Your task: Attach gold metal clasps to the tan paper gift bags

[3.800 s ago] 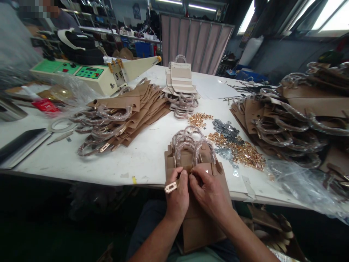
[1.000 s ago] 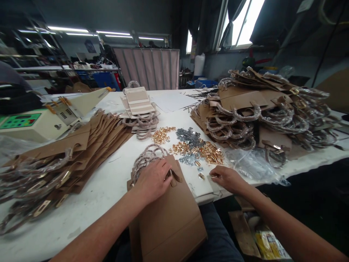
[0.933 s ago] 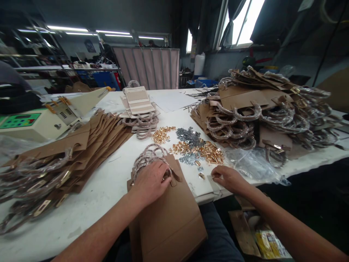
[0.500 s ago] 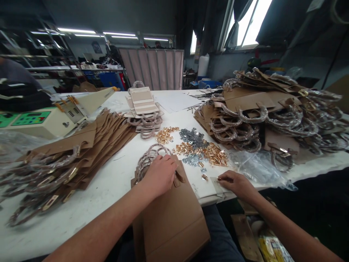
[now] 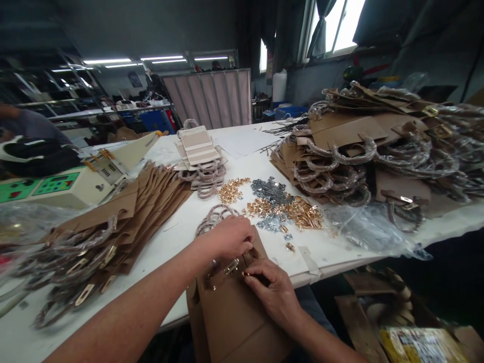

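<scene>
Brown bag panels (image 5: 234,322) with plastic-wrapped handles (image 5: 217,214) lean against the table edge over my lap. My left hand (image 5: 232,237) is closed on the top of the front panel, near its slot and some gold hardware. Close beside it, my right hand (image 5: 268,285) pinches a small gold piece (image 5: 245,274) against the panel. Beyond my hands on the table lie gold clips (image 5: 304,213), a second gold heap (image 5: 231,190) and grey metal plates (image 5: 270,190).
Stacked brown bag pieces lie at the left (image 5: 128,212) and right (image 5: 340,131). A cream machine (image 5: 86,186) stands far left, near a person's sleeve (image 5: 38,123). Clear plastic (image 5: 370,229) lies at right; a box with a yellow packet (image 5: 419,345) is below the table.
My right hand has moved left from the table edge to the brown panel, beside my left hand. The view has shifted slightly.
</scene>
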The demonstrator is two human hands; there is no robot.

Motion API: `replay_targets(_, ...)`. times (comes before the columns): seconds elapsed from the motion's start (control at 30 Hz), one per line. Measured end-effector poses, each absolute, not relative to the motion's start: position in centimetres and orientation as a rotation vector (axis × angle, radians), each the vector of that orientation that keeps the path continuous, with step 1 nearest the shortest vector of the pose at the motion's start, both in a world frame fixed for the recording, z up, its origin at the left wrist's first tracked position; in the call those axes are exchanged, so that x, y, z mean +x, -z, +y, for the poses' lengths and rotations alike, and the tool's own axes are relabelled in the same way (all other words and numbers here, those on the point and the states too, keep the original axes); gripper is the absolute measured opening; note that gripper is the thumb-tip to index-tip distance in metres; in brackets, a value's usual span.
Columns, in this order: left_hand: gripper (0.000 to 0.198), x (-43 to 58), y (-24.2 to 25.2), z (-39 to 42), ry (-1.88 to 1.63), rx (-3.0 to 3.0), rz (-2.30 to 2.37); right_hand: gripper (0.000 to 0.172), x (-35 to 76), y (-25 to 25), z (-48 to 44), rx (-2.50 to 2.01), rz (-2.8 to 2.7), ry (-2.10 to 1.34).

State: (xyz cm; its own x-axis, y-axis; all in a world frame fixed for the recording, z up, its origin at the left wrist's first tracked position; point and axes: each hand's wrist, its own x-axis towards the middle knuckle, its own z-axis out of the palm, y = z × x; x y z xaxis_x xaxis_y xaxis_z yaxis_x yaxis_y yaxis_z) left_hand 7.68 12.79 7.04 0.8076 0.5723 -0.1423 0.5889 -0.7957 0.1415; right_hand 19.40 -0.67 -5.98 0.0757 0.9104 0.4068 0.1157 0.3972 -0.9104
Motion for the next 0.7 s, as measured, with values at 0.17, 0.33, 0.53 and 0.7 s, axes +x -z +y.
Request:
replay_targets(0.17, 0.014, 10.4, -7.3, 11.3, 0.241, 2.846, 0.856, 0.009, 19.6, 6.5, -0.6, -1.002, -1.360, -0.787)
replay_targets(0.33, 0.057, 11.8, -8.1, 9.4, 0.043, 2.570, 0.979, 0.020, 19.4, 6.8, -0.6, -1.097, -1.204, -0.814)
replay_targets(0.53, 0.029, 6.3, -5.5, 6.9, -0.203, 2.523, 1.378, 0.034, 21.3, 5.9, 0.2, -1.190, -0.944, -0.992)
replay_targets(0.7, 0.036, 4.6, -3.4, 5.5, -0.037, 2.696, 1.452, 0.041, 22.8, 6.3, 1.1, -1.338, -1.010, -1.003)
